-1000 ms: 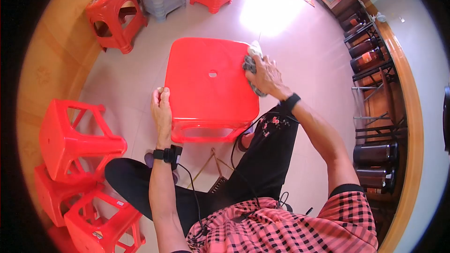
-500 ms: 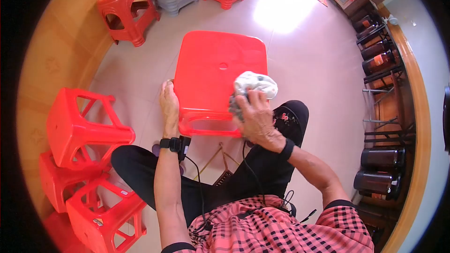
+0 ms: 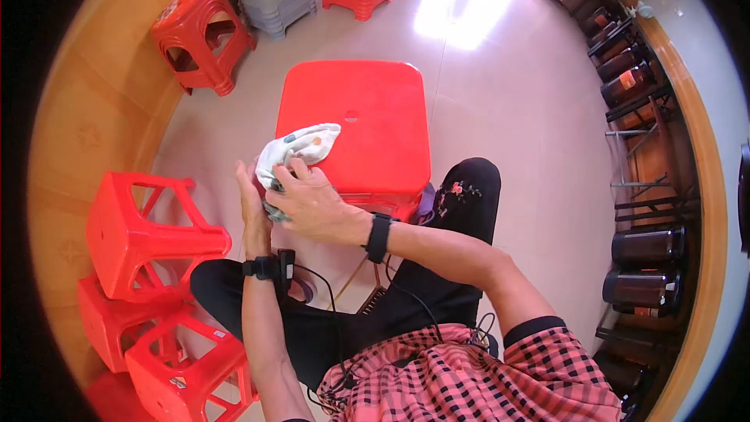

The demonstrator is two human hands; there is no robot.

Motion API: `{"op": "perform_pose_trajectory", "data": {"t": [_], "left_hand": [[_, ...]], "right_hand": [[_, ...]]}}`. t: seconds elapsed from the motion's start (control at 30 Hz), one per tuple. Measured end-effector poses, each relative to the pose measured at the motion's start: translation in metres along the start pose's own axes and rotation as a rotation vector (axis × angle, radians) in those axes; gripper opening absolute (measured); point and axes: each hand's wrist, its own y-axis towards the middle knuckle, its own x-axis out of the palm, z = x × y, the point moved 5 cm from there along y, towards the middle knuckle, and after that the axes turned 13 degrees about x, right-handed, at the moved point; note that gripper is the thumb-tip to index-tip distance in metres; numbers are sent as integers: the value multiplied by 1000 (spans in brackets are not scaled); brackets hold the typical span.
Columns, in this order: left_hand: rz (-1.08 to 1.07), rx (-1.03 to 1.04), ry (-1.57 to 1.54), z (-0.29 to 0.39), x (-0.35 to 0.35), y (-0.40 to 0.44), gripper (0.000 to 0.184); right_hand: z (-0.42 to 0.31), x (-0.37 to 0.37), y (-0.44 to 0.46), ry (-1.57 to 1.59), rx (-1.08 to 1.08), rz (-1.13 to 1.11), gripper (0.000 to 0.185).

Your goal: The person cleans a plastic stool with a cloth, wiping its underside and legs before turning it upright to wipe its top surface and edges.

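Side stools (image 3: 109,219): red, tipped on their sides near the wall, well apart from both hands.
Back stool (image 3: 187,16): red, printed seat, upright on its legs, out of reach of the work.
Left hand (image 3: 254,203): stood at the near left corner of the middle stool, fingers mostly straight and close together. The cloth hid part of it, so whether it gripped the rim could not be settled. If it only rested there, the stool could have skidded on the smooth floor under a sideways rub.
Cloth (image 3: 293,148): white with spots, bunched, lay over the near left corner of the seat, one end flopped inward. A loose fold might have caught the left fingers, the two hands being that close.
Right hand (image 3: 316,199): fingers curled down on the cloth, pinching it in a bunch, arm across the body. Hard pressure at that corner, judged the likeliest cause of trouble, could have rocked the stool.
Middle stool (image 3: 375,125): red, upright before the person, between the knees and the back stool; seat bare away from the cloth.
Jars (image 3: 644,246): dark, by the right wall, well clear.
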Motion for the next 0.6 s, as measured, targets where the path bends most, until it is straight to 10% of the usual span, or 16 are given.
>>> {"op": "perform_pose_trajectory", "data": {"t": [0.33,0.6], "left_hand": [[42,401,794,5,34,6,49],[8,280,632,-5,33,8,44]], "right_hand": [[76,-86,-64,-27,170,-163,42],[192,-114,-67,58,651,51,41]]}}
